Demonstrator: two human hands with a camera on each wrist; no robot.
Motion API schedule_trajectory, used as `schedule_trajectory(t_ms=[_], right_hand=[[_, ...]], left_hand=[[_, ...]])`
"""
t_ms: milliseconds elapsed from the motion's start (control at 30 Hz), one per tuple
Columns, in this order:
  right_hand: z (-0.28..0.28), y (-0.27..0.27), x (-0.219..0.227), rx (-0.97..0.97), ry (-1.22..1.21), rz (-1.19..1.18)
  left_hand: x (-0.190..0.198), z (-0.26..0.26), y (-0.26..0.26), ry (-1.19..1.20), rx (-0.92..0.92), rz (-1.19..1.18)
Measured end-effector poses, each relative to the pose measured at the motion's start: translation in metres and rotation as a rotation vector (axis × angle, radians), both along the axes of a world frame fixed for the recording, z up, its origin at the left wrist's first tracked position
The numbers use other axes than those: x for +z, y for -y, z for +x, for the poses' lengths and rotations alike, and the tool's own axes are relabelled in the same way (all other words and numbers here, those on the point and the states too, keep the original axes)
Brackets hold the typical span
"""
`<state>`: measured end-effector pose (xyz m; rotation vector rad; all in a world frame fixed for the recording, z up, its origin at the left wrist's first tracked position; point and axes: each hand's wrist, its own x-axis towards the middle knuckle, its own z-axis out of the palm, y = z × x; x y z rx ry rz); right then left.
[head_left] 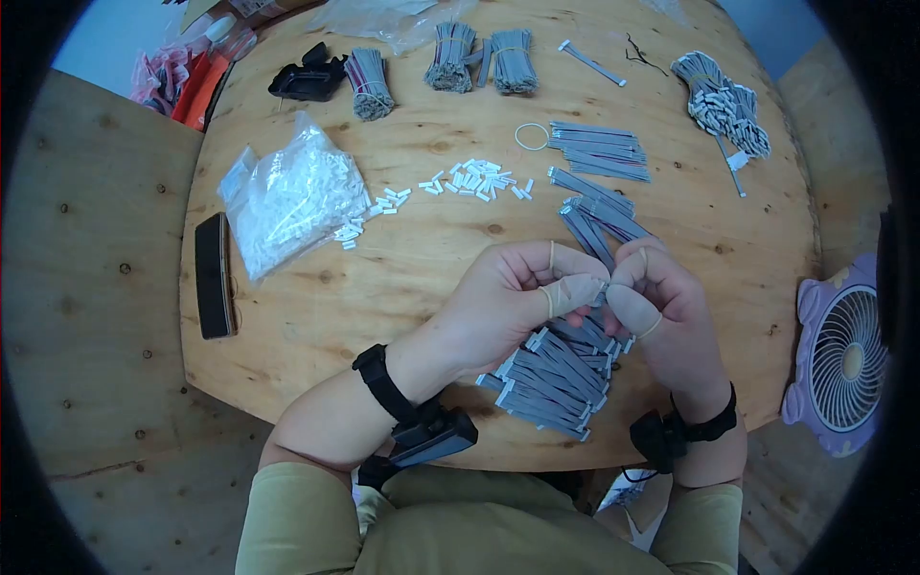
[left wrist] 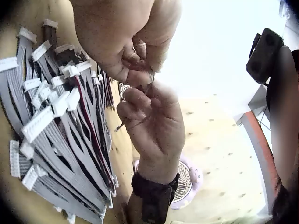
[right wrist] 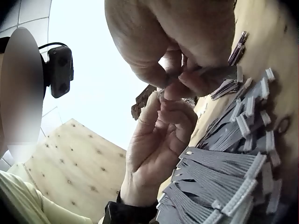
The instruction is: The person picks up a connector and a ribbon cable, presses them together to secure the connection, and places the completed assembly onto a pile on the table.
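Both hands meet fingertip to fingertip over the table, with pale finger cots on their thumbs and fingers. My right hand point(head_left: 671, 292) grips a short grey ribbon cable point(right wrist: 218, 73); a white connector point(right wrist: 239, 73) on one end sticks out behind its fingers. At the cable's other end, my left hand point(head_left: 503, 287) pinches with thumb and forefinger, tips right against the right hand's. The fingers hide that end, and I cannot tell whether a connector housing is on it. Just below the hands lies a pile of grey ribbon cables point(head_left: 548, 383) with white connectors.
Loose white connector housings point(head_left: 479, 179) lie mid-table beside a plastic bag point(head_left: 302, 196) full of them. More flat cables point(head_left: 602, 150) lie beyond the hands. Banded cable bundles point(head_left: 515, 62) stand at the back. A phone point(head_left: 215, 276) is at left, a purple fan point(head_left: 848, 359) at right.
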<state>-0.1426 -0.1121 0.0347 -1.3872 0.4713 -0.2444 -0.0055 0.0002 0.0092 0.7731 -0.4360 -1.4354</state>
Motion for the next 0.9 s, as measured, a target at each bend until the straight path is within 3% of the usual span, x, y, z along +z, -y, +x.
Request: schedule_trajectory(t_ms=[900], right_hand=[[-0.0025,0.0036,-0.0027,0.035,0.058,-0.187]], left_hand=[[0.0009,0.0028,-0.0016,-0.077,-0.010,0.031]])
